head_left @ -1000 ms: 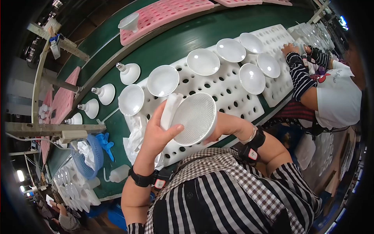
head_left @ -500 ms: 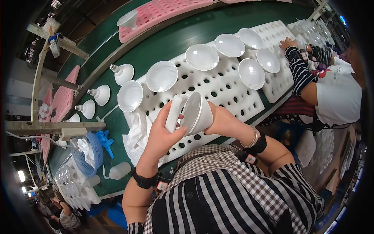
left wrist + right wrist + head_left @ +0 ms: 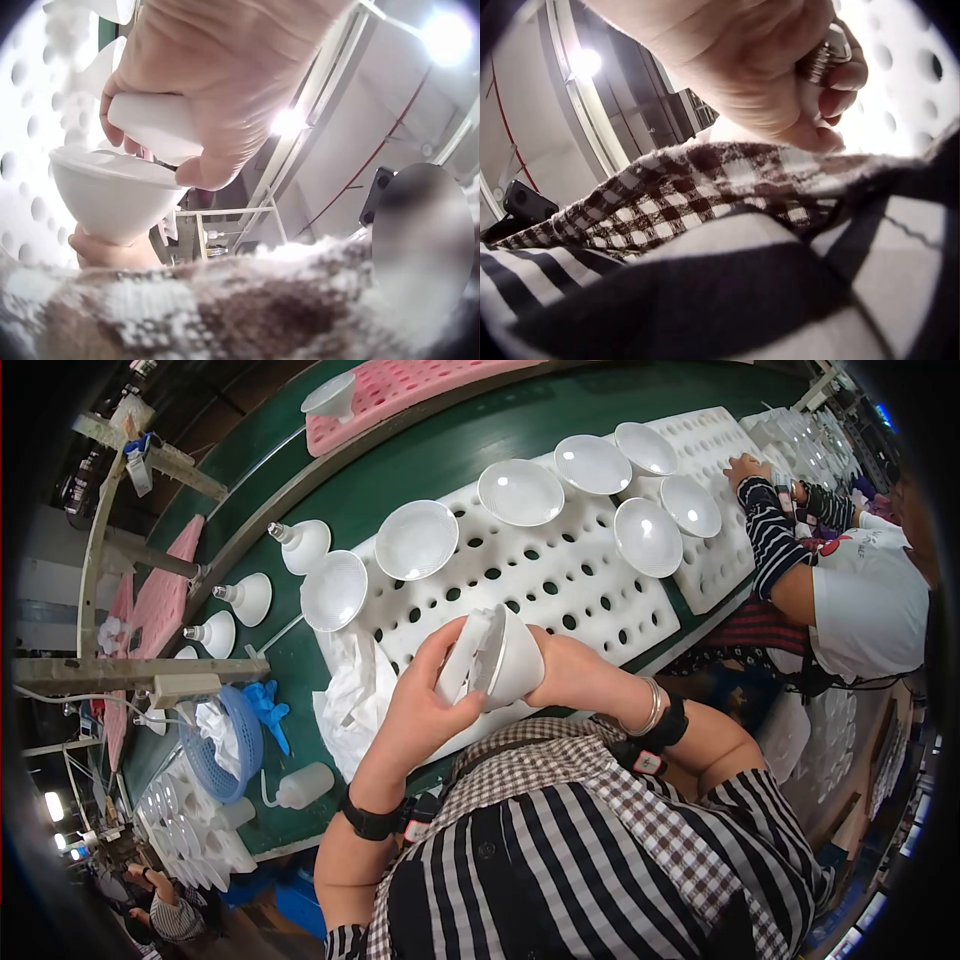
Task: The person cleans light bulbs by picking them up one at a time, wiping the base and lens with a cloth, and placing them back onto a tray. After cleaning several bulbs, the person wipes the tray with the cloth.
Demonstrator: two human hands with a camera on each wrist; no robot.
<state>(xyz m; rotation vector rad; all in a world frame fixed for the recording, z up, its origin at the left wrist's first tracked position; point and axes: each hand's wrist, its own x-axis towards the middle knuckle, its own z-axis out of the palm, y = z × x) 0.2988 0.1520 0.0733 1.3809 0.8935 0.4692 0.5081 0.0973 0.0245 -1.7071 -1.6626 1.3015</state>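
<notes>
- The white reflector lamp is between your two hands in front of your apron, just above the near edge of the perforated white foam tray.
- A second ago its textured lens lay broad to the head camera; now you have turned it nearly edge-on, lens toward your left palm. That likely leaves the rim and lens within easy reach of the cloth.
- Your right hand grips the lamp from behind, fingers curled round its neck; the right wrist view shows the threaded screw base among them.
- Your left hand holds a folded white cloth with bent fingers, thumb at the lamp's rim. Whether the cloth presses on the lens, you cannot tell from here.
- Beyond your hands, face-up lamps sit along the foam in the same arrangement as a second ago, so only the one in your grasp is being worked.
- Crumpled white sheets lie by your left forearm; further left are a squeeze bottle, a blue glove and a blue basket.
- Ahead on the green bench, more lamps stand screw base up.
</notes>
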